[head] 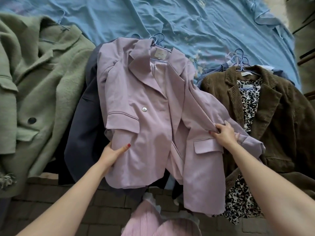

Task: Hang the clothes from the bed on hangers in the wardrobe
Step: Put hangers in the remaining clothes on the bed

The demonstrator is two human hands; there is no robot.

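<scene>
Hands are both gripping lilac blazer (150, 116): left hand (111, 153) pinching its left hem, right hand (225, 133) clutching its right sleeve. Blazer is lying on bed sheet (196, 24), between green coat (39, 86) and brown corduroy jacket (272, 120).

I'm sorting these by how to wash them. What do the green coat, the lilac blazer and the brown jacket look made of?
Green coat: seemingly wool or a wool blend, matte, with a fuzzy, felted nap.
Lilac blazer: smooth, thin woven cloth, faint sheen, soft creases; fibre unclear.
Brown jacket: corduroy, with clear ribbing on its collar and lapel.
</scene>
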